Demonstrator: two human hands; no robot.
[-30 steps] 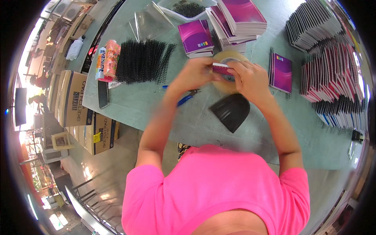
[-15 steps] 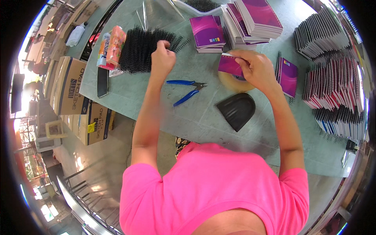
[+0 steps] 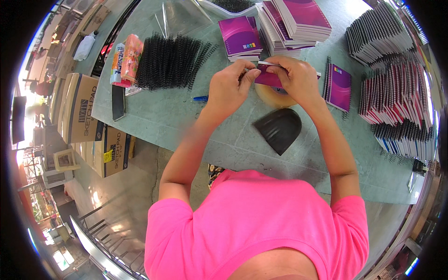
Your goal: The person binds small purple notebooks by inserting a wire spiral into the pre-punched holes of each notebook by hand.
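In the head view, over the tabletop (image 3: 228,142), the right hand (image 3: 298,80) pinches a small purple notebook (image 3: 266,79) above a tape roll (image 3: 271,98), while the left hand (image 3: 229,87) bunches its fingers at the notebook's left end, its grip unclear, with black coils (image 3: 165,60) farther left.

Bright pink T-shirt (image 3: 261,210) with short, plain sleeves (image 3: 169,228) and a rounded, banded neckline (image 3: 281,244); dark-and-pale patterned cloth (image 3: 214,174) peeps out at the shirt's hem, by the surface's (image 3: 228,147) near edge; forearms (image 3: 198,144) bare
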